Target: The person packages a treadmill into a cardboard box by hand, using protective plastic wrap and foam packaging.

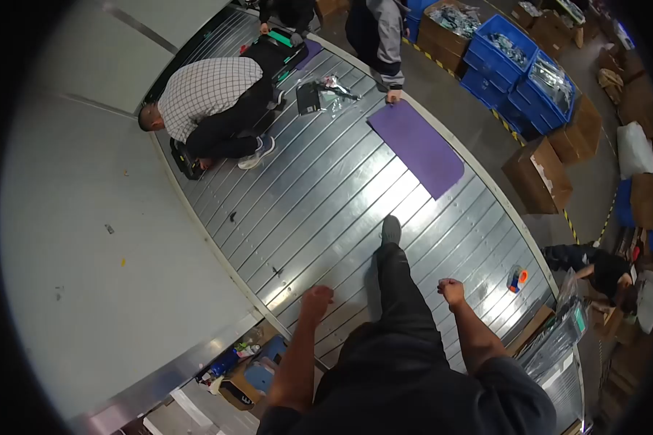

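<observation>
I stand on a ribbed silver metal platform point(326, 196), one dark-trousered leg stepping forward with a black shoe point(391, 230). My left hand point(316, 299) is a closed fist held above the platform's near edge, holding nothing. My right hand point(451, 290) is also a closed fist, empty, to the right of my leg. Both forearms are bare. Nothing lies within reach of either hand.
A purple mat point(416, 147) lies ahead. A person in a checked shirt point(210, 87) kneels at the far left; another person's hand point(393, 96) touches the mat's far end. A small orange-and-blue object point(516, 279) sits right. Blue crates point(519, 65) and cardboard boxes point(537, 174) stand beyond.
</observation>
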### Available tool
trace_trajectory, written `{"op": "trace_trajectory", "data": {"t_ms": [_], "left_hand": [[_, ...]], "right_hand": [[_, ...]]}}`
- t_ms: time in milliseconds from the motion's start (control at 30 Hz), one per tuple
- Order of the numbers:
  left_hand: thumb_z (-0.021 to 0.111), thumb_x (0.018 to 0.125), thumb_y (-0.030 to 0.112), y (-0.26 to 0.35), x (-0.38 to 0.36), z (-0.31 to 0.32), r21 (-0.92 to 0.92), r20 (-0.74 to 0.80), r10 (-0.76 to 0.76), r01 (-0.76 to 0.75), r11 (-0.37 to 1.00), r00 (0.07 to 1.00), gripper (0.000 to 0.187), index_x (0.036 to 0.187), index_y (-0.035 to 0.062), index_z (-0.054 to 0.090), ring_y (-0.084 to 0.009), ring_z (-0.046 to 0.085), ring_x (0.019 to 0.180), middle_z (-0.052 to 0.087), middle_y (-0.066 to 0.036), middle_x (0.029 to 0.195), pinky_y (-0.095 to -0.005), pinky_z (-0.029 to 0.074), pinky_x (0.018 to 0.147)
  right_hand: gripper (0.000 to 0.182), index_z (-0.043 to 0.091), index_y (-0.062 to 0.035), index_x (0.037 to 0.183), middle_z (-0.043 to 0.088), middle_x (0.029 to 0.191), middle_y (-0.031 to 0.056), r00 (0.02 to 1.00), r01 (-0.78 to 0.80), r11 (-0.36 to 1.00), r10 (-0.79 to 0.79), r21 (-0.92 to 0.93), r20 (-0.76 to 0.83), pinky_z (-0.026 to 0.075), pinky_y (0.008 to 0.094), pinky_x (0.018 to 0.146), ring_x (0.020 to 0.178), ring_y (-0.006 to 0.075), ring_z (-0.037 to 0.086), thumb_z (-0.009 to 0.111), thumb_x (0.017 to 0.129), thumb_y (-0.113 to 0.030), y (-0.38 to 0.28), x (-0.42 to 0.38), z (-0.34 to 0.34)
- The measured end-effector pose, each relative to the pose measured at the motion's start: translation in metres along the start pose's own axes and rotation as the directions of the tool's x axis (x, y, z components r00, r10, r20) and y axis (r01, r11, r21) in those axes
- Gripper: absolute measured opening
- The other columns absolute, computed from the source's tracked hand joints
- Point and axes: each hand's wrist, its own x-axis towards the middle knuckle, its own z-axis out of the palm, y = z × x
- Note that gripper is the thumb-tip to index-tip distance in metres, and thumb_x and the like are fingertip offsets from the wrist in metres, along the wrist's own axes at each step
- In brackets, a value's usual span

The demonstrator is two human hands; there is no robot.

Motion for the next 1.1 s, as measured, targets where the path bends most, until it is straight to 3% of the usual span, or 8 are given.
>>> {"op": "trace_trajectory", "data": {"t_ms": [100,300,567,633,767,800,967,1100], "left_hand": [[0.069,0.073,0.022,0.053,0.054,0.004,0.259,-0.054,-0.099,0.110,0.960,0.994,0.033,0.093,-0.0032,0.062,-0.0236,0.065,0.073,0.066,-0.014,0.083,-0.0329,0.052,0.069],[0.071,0.071,0.030,0.168,0.204,0.003,0.581,-0.043,0.105,-0.061,0.811,0.994,0.056,0.115,0.0003,0.053,-0.0333,0.050,0.112,0.054,-0.020,0.114,-0.0394,0.040,0.095],[0.074,0.067,0.033,0.328,0.497,-0.010,0.771,0.153,0.120,-0.195,0.606,0.981,0.071,0.125,0.0038,0.043,-0.0375,0.041,0.119,0.045,-0.020,0.125,-0.0463,0.035,0.098],[0.075,0.066,0.031,0.353,0.561,-0.032,0.674,0.198,0.151,-0.246,0.697,0.969,0.067,0.120,0.0041,0.047,-0.0371,0.043,0.117,0.047,-0.019,0.123,-0.0462,0.036,0.097],[0.077,0.062,0.026,0.394,0.630,-0.065,0.591,0.206,0.158,-0.251,0.767,0.966,0.050,0.102,0.0044,0.057,-0.0355,0.051,0.107,0.054,-0.016,0.112,-0.0451,0.041,0.090],[0.078,0.061,0.025,0.401,0.643,-0.071,0.589,0.206,0.127,-0.227,0.776,0.970,0.050,0.101,0.0043,0.057,-0.0354,0.051,0.106,0.055,-0.016,0.112,-0.0446,0.041,0.089],[0.074,0.064,0.022,0.432,0.700,-0.097,0.519,0.140,0.054,-0.120,0.847,0.989,0.038,0.094,0.0052,0.057,-0.0344,0.054,0.099,0.056,-0.014,0.101,-0.0436,0.043,0.083],[0.065,0.070,0.020,0.469,0.739,-0.103,0.616,0.111,0.056,-0.113,0.779,0.992,0.019,0.081,0.0065,0.057,-0.0308,0.056,0.085,0.056,-0.010,0.083,-0.0420,0.047,0.072]], "right_hand": [[0.021,0.063,0.0001,0.066,0.060,0.060,0.0074,0.990,0.140,0.789,-0.109,-0.599,0.089,0.047,0.0294,0.055,0.055,0.0156,0.058,0.060,0.077,-0.017,-0.056,0.108,0.058],[0.016,0.062,0.0037,0.094,0.063,0.082,0.0090,0.972,0.088,0.990,-0.110,0.115,0.208,0.052,0.0267,0.068,0.073,0.0168,0.061,0.057,0.083,-0.008,-0.305,0.212,0.290],[0.021,0.063,0.0049,0.097,0.064,0.082,0.0068,0.972,0.030,0.997,-0.045,0.071,0.229,0.046,0.0251,0.071,0.073,0.0135,0.058,0.060,0.081,-0.008,-0.476,0.419,0.533],[0.037,0.061,-0.0010,0.110,0.066,0.093,0.0112,0.952,0.217,0.947,-0.151,-0.238,0.265,0.047,0.0258,0.077,0.084,0.0159,0.061,0.064,0.080,-0.023,-0.478,0.516,0.581],[0.046,0.060,-0.0035,0.113,0.055,0.119,0.0213,0.858,0.513,0.586,-0.320,-0.627,0.402,0.042,0.0360,0.095,0.106,0.0325,0.055,0.065,0.076,-0.031,-0.552,0.636,0.701],[0.048,0.058,-0.0032,0.115,0.048,0.127,0.0207,0.636,0.761,0.305,-0.524,-0.572,0.567,0.039,0.0368,0.099,0.113,0.0337,0.050,0.067,0.074,-0.029,-0.571,0.664,0.730],[0.060,0.048,-0.0090,0.126,0.039,0.136,0.0140,0.479,0.728,-0.234,-0.499,-0.644,0.722,0.038,0.0405,0.099,0.128,0.0314,0.034,0.068,0.074,-0.032,-0.617,0.745,0.850],[0.055,0.056,-0.0075,0.116,0.051,0.124,0.0129,0.713,0.644,-0.320,-0.080,-0.695,0.697,0.042,0.0379,0.093,0.115,0.0301,0.050,0.071,0.072,-0.037,-0.603,0.755,0.870]]}}
